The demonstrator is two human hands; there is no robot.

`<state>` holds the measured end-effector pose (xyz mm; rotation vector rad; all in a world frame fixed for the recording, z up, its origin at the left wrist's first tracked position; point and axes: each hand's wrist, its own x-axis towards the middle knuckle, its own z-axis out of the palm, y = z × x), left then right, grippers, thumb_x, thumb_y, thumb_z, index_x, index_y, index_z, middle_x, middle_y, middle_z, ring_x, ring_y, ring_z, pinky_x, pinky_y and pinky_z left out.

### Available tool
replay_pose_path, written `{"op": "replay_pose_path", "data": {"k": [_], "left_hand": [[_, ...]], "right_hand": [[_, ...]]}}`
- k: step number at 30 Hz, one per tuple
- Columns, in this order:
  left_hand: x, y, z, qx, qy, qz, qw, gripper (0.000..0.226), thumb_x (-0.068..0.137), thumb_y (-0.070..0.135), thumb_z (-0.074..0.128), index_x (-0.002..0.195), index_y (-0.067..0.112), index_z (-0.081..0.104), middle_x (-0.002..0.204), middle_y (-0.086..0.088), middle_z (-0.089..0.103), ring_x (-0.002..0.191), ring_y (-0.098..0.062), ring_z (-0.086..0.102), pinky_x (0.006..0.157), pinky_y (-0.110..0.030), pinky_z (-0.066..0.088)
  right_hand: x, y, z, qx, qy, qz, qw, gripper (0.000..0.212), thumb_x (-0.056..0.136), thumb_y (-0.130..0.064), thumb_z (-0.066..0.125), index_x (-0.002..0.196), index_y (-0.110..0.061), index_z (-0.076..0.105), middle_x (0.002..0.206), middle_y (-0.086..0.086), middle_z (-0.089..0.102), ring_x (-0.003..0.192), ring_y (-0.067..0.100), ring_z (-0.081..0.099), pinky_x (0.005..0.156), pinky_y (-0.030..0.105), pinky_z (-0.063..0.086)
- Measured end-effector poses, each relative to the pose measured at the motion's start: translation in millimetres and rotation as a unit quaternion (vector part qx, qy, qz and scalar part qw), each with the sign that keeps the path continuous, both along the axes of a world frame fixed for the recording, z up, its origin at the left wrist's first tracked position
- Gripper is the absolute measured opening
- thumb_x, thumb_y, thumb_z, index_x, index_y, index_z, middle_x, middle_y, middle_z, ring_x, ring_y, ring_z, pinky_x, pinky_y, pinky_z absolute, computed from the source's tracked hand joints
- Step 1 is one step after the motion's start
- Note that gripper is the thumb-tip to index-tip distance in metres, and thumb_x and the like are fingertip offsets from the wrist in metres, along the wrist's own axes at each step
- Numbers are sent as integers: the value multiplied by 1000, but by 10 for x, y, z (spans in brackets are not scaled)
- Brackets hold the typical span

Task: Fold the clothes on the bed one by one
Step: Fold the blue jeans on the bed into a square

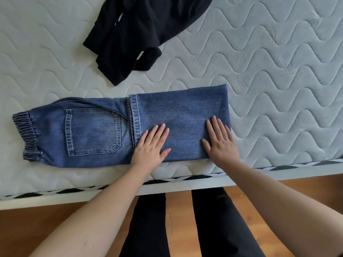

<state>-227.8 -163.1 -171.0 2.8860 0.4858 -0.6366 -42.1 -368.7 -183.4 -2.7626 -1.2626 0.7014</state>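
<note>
Blue jeans [118, 130] lie flat along near edge of bed [269, 75], legs folded back over themselves; waistband twd left, fold edge twd right. Back pocket faces up. L hand [151, 148] flat on folded leg part nr the hems, fingers straight, spread, holding nothing. R hand [220, 142] same, palm down by the fold edge, fingers straight, nothing gripped. Black garment [141, 34] crumpled further in, twd far edge, apart from jeans. Wood floor [37, 229] below.
</note>
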Motion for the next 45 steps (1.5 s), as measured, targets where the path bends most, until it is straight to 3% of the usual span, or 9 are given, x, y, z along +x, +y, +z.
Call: {"op": "replay_pose_path", "data": {"k": [6, 15, 18, 21, 27, 31, 34, 37, 45], "left_hand": [[-68, 133, 77, -21, 29, -2, 999, 67, 101, 54, 16, 157, 21, 8, 164, 2, 2, 151, -19, 10, 122, -41, 14], [-55, 437, 368, -111, -52, 45, 991, 50, 99, 21, 47, 148, 13, 42, 155, -7, 35, 143, -24, 32, 121, -39, 19], [-201, 631, 443, -110, -96, 85, 986, 49, 93, 16, 55, 141, 9, 51, 147, -10, 46, 135, -28, 43, 114, -42, 32], [-383, 894, 478, -95, -120, 132, 979, 47, 92, 16, 55, 138, 10, 52, 142, -9, 49, 131, -28, 46, 110, -44, 36], [-869, 1441, 472, -49, -153, 239, 958, 46, 91, 14, 57, 137, 7, 53, 140, -13, 51, 127, -29, 49, 103, -44, 43], [-1136, 1643, 462, -38, -138, 283, 948, 52, 93, 16, 55, 144, 8, 45, 146, -14, 46, 133, -28, 45, 105, -43, 42], [-1278, 1771, 450, -19, -168, 292, 941, 54, 92, 16, 59, 143, 7, 46, 146, -17, 45, 134, -31, 44, 104, -47, 43], [-1418, 1968, 417, 24, -184, 348, 919, 53, 94, 18, 58, 144, 7, 45, 149, -19, 42, 137, -35, 41, 109, -49, 39], [-1860, 2511, 265, -18, -160, 648, 744, 59, 100, 39, 47, 148, 6, 34, 149, -20, 41, 136, -37, 39, 110, -49, 34]], "right_hand": [[31, 41, 131, -21, 17, 3, 1000, 68, 100, -46, 38, 156, -14, 16, 164, 6, 9, 151, 22, 8, 122, 37, 8], [-200, 1008, 601, 111, 151, -150, 971, 31, 100, -21, 46, 128, -17, 59, 131, 2, 60, 122, 24, 50, 110, 36, 30], [-348, 1487, 709, 132, 286, -209, 926, 33, 101, -28, 41, 130, -29, 57, 114, -9, 63, 84, 5, 60, 73, 24, 49], [-511, 1869, 708, 139, 387, -249, 877, 31, 100, -33, 40, 123, -42, 58, 83, -20, 61, 45, 0, 46, 41, 17, 38], [-723, 2380, 590, 128, 471, -296, 821, 27, 99, -34, 41, 115, -47, 58, 121, -21, 61, 108, 4, 59, 78, 24, 46], [-770, 2517, 476, 86, 459, -321, 824, 26, 101, -34, 41, 113, -45, 60, 127, -17, 60, 102, 18, 64, 68, 26, 51], [-764, 2600, 365, 84, 452, -368, 808, 26, 101, -27, 42, 108, -37, 66, 120, -11, 65, 112, 36, 59, 94, 49, 53], [-749, 2661, 313, 96, 449, -392, 797, 26, 101, -20, 44, 99, -33, 66, 111, -9, 69, 110, 18, 61, 87, 32, 52], [-709, 2738, 185, 83, 423, -418, 800, 23, 101, -20, 44, 96, -30, 63, 97, -9, 65, 93, 11, 56, 88, 30, 45]]}}
